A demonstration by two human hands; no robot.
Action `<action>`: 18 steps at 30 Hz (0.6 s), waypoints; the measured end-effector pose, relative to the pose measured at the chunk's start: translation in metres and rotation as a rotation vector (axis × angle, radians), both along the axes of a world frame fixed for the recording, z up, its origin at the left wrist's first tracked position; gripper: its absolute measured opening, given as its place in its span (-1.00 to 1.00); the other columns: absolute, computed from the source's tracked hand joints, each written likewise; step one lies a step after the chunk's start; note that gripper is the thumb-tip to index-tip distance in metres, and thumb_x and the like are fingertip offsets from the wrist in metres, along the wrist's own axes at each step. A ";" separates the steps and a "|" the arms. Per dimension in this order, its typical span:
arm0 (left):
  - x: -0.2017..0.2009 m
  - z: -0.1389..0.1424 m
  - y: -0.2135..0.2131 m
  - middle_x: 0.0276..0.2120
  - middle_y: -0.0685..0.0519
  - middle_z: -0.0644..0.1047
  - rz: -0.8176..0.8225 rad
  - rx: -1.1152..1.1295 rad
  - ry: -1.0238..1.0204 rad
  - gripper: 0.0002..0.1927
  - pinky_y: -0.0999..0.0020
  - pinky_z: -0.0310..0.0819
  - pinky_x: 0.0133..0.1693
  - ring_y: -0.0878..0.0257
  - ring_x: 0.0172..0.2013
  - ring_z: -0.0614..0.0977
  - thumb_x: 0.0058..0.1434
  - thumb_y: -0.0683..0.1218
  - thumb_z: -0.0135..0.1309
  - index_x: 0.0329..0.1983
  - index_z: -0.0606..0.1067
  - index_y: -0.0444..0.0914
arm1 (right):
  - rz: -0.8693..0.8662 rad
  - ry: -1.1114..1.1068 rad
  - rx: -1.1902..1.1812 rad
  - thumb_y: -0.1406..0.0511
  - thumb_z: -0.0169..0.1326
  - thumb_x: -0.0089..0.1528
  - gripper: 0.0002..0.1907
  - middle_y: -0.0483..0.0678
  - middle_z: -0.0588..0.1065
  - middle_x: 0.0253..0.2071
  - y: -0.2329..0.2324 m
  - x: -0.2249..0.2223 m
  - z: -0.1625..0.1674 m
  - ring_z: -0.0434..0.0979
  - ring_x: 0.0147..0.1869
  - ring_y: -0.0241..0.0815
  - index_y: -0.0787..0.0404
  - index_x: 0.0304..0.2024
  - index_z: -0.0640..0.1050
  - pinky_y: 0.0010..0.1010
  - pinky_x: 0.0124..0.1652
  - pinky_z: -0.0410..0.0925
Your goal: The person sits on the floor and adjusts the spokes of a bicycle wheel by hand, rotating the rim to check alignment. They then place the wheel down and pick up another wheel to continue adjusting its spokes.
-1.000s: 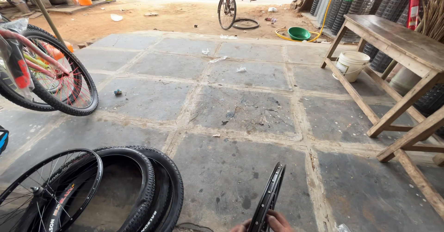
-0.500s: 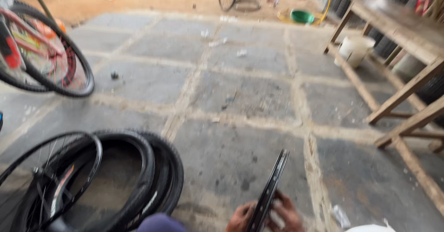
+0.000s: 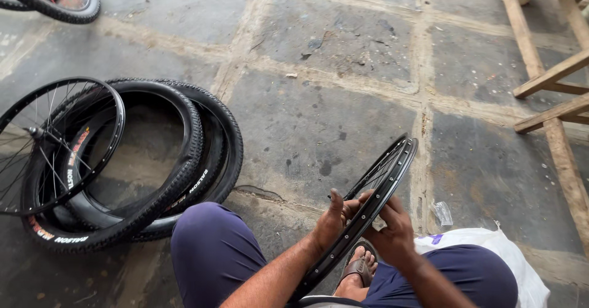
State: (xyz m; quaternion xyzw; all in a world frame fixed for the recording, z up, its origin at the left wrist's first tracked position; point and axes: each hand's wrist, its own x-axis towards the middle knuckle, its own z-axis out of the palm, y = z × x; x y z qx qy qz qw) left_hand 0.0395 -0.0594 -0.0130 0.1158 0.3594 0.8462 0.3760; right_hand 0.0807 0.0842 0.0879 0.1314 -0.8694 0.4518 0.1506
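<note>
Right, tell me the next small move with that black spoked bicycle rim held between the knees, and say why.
Probably turn the black spoked bicycle rim a little between the hands. The left hand and right hand both grip one short stretch of its edge, with the rim upright on edge between the knees, so the rest of the edge lies beyond the fingers.
</note>
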 end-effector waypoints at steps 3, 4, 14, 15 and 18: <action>-0.002 0.005 -0.005 -0.15 0.05 0.57 0.017 -0.053 0.042 0.09 0.47 0.47 -0.13 0.38 -0.18 0.57 0.25 0.63 -0.58 0.19 0.51 -0.32 | -0.290 0.180 -0.126 0.40 0.40 -0.02 -0.62 -0.07 0.58 0.01 -0.036 0.007 -0.019 0.63 0.06 -0.24 0.23 -0.16 0.61 -0.37 0.01 0.50; -0.002 0.006 -0.007 -0.17 0.04 0.57 0.043 -0.062 0.083 0.06 0.47 0.46 -0.15 0.37 -0.20 0.57 0.34 0.60 -0.58 0.17 0.50 -0.36 | -0.290 0.258 -0.184 0.41 0.40 0.01 -0.64 -0.06 0.58 0.04 -0.044 0.009 -0.023 0.61 0.10 -0.24 0.22 -0.16 0.59 -0.38 0.05 0.47; 0.003 0.019 -0.046 0.03 0.05 0.58 -0.074 0.025 0.101 -0.54 0.41 0.47 0.14 0.35 0.05 0.58 0.46 0.02 -0.03 0.32 0.41 -0.33 | -0.109 -0.043 -0.326 0.49 0.37 -0.03 -0.61 0.00 0.56 0.11 -0.009 0.007 -0.014 0.60 0.08 -0.20 0.27 -0.14 0.63 -0.40 0.02 0.49; 0.004 0.021 -0.046 0.02 0.06 0.58 -0.068 0.015 0.114 -0.53 0.42 0.47 0.12 0.37 0.04 0.57 0.48 0.03 -0.04 0.33 0.40 -0.33 | -0.082 -0.036 -0.265 0.48 0.38 -0.03 -0.61 0.00 0.56 0.12 -0.005 0.006 -0.012 0.61 0.11 -0.19 0.26 -0.14 0.64 -0.39 0.04 0.49; 0.006 0.026 -0.044 -0.01 0.08 0.57 -0.064 -0.013 0.151 -0.49 0.45 0.47 0.06 0.40 -0.01 0.55 0.51 0.10 -0.07 0.34 0.40 -0.33 | 0.045 -0.076 -0.155 0.48 0.37 0.01 -0.61 0.02 0.55 0.18 0.012 0.005 -0.002 0.59 0.22 -0.12 0.27 -0.09 0.65 -0.34 0.10 0.47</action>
